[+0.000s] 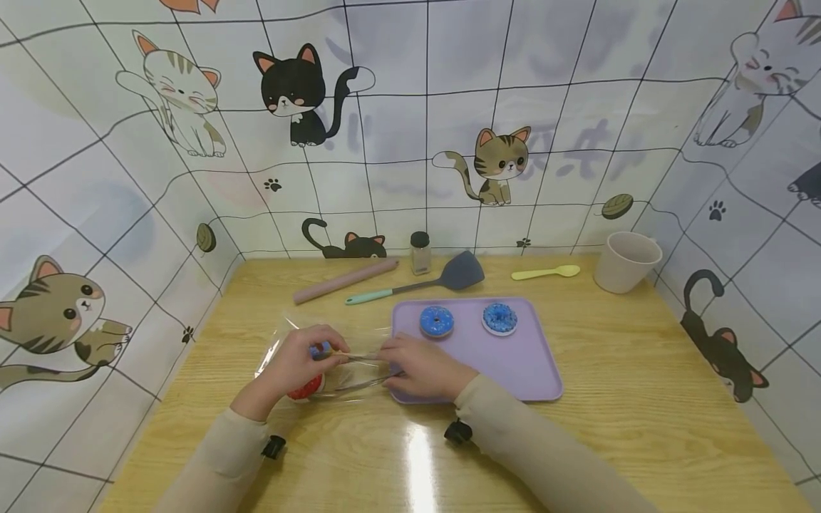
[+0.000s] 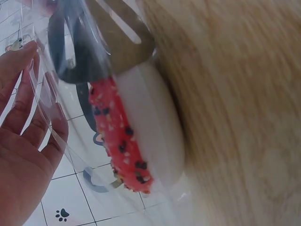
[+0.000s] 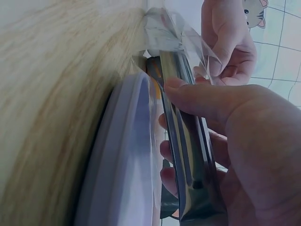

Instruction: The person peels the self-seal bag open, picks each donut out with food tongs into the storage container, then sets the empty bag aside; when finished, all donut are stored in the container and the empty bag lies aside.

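Note:
My right hand (image 1: 423,367) grips metal tongs (image 3: 193,165) by their handles, over the left edge of the lilac tray (image 1: 507,374). The tongs reach left into a clear plastic bag (image 3: 162,30). Their slotted head (image 2: 127,52) lies against a doughnut (image 2: 122,136) with red icing, dark and pale sprinkles and a white base, seen inside the bag in the left wrist view. My left hand (image 1: 298,360) pinches the bag near its opening, above the doughnut. A small blue and yellow patch shows by its fingers.
Two blue-iced doughnuts (image 1: 437,322) lie on the tray. Behind are a mauve rolling pin (image 1: 346,281), a spatula (image 1: 417,286), a black-capped jar (image 1: 420,253), a yellow spoon (image 1: 545,272) and a pale cup (image 1: 625,262). Cat-printed walls border the wooden table (image 1: 616,399).

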A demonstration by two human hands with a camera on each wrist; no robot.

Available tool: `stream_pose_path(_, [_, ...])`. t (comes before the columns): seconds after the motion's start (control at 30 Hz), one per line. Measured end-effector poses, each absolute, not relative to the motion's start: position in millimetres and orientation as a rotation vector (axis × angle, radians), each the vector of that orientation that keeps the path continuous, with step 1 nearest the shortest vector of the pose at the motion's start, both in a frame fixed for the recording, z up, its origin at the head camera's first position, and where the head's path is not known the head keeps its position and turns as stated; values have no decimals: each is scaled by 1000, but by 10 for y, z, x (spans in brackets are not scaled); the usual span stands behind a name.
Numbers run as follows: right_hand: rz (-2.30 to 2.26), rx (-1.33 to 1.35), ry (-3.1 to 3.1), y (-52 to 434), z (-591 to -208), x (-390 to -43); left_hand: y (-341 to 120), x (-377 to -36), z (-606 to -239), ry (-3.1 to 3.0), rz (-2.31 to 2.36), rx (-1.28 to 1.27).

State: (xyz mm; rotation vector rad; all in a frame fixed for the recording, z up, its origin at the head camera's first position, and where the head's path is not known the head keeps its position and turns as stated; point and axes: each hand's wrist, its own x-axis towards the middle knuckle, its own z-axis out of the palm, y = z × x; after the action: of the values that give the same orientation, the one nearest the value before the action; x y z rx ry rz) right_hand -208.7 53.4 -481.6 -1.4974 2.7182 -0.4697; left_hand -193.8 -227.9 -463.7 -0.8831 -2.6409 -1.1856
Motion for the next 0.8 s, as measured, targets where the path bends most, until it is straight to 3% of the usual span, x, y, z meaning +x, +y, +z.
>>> stream_pose_path(0.8, [-627, -1486, 2703, 744, -4785, -2059, -2326, -1918, -4628, -2682, -1246, -856])
